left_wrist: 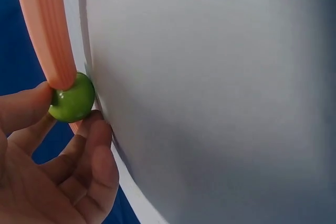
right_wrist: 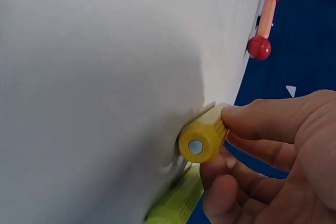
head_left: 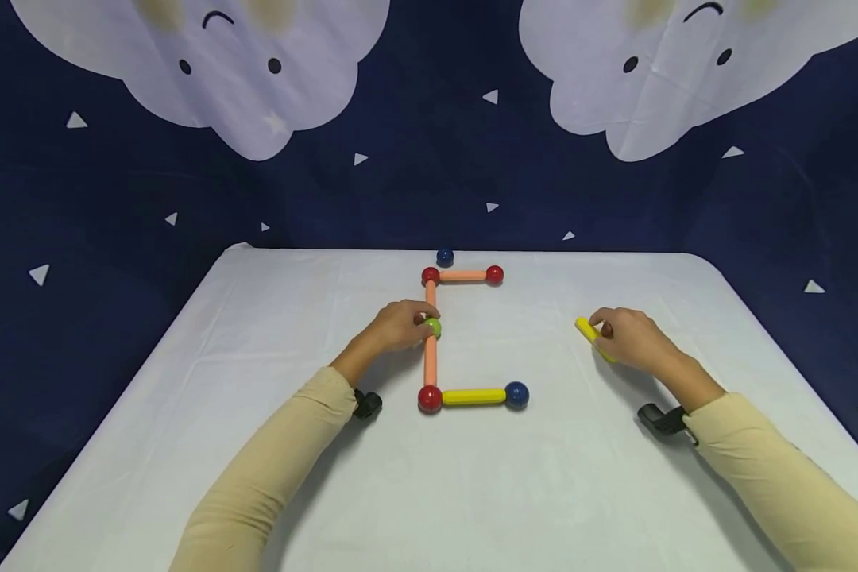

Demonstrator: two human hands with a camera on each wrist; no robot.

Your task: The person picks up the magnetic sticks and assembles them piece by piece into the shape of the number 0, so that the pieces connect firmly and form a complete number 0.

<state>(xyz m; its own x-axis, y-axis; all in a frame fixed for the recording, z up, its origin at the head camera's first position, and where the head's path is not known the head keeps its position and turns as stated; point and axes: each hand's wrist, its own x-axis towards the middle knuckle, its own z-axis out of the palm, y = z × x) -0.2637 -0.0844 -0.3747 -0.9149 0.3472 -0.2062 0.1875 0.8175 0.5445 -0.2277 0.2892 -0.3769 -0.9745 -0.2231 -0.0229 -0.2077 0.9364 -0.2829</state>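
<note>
The left hand [head_left: 400,324] pinches a green ball [left_wrist: 73,100] between thumb and fingers. This ball joins two orange sticks [head_left: 430,361] in a line, with a red ball [head_left: 430,399] at the near end and another red ball [head_left: 430,276] at the far end. On the right side, the right hand [head_left: 632,340] holds a yellow stick [right_wrist: 202,137] with thumb and fingers; a silvery round spot shows on its end. A yellow-green stick [right_wrist: 176,200] lies just below it in the right wrist view.
From the near red ball a second yellow stick [head_left: 474,397] runs right to a blue ball [head_left: 517,396]. At the far end, another orange stick [head_left: 463,276] ends in a red ball [head_left: 495,275]. A loose blue ball [head_left: 445,257] sits by the white table's [head_left: 314,274] back edge.
</note>
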